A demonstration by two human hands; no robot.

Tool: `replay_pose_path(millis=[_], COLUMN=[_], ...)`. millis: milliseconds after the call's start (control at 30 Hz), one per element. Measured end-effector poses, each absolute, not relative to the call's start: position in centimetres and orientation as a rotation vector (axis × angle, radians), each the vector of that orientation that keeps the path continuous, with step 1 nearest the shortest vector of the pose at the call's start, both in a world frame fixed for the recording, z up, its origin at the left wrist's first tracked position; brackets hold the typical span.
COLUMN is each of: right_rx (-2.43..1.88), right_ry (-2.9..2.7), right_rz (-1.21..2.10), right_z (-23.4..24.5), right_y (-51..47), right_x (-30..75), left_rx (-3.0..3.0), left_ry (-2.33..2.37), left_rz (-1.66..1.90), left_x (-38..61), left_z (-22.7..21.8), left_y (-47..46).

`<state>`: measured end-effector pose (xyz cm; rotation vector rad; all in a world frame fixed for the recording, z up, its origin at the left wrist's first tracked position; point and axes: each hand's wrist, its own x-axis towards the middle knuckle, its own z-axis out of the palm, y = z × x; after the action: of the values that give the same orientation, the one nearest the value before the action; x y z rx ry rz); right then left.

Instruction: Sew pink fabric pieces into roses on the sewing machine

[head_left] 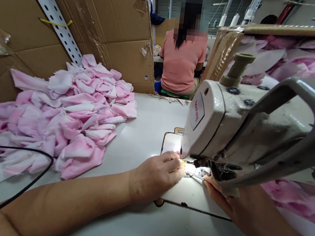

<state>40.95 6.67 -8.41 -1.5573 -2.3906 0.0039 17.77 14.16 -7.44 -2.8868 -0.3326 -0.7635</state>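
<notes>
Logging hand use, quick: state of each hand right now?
Left hand: closed; whether it's holding anything can't be told.
Right hand: closed, holding a thin metal tool.

Left forearm [89, 201] bare, creased near elbow; left grip [157, 175] bare; right forearm [278, 228], right grip [238, 205] bare.

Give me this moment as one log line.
left hand: beside sewing machine, grip unclear | right hand: holds thin metal tool | pink cloth: heaped on table

the table [144, 131] bears pink cloth [70, 112], a sewing machine [211, 112].
</notes>
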Motion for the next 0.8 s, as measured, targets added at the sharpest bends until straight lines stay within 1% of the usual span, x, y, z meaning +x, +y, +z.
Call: replay_pose_path(millis=[333,600,800], right_rx=[-1.498,-1.49,-1.577], right_ry=[-2.403,-2.435,-2.36], right_rz=[-0.078,-0.004,0.124], right_z=[-8.27,-7.91,-8.31], right_y=[6.73,7.07,7.21], right_x=[40.71,40.7,40.63], left_rx=[-2.85,-2.846,-2.88], left_ry=[-0.407,-0.447,-0.514], left_rz=[-0.619,-0.6,-0.521], left_x=[17.87,18.06,18.18], left_z=[-7.27,-7.64,-8.01], left_y=[13.49,13.65,13.57])
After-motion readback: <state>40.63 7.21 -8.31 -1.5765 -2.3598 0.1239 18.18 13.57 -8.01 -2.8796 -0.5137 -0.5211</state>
